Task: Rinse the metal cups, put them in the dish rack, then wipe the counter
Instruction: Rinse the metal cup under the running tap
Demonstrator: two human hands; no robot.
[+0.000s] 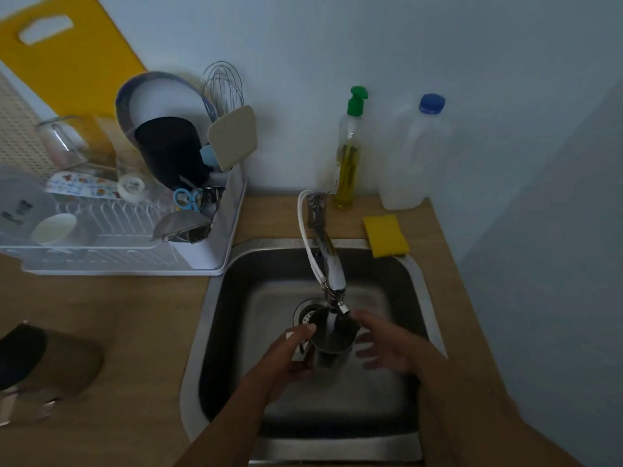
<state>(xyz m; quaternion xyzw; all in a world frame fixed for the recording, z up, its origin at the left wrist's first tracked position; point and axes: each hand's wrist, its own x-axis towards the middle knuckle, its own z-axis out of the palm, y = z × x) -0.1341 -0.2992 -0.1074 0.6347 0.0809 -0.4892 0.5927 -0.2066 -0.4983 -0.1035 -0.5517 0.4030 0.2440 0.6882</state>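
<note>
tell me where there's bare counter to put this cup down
Best patch: the bare wooden counter between the dish rack, the sink rim and the dark object at lower left. A smaller strip behind the sink, between rack and tap. Crowded: the rack, and the back right corner with soap bottle, sponge and jug.

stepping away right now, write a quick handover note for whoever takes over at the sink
Left hand holds the metal cup under the running tap, over the sink.
Right hand open, fingers spread beside the cup.
Second cup, blurred, lies on the counter left of the sink.
Done: nothing racked that I can confirm; first rinse under way.
Left: put this cup in the dish rack, rinse and rack the other, wipe the counter; a yellow sponge sits behind the sink.
</note>
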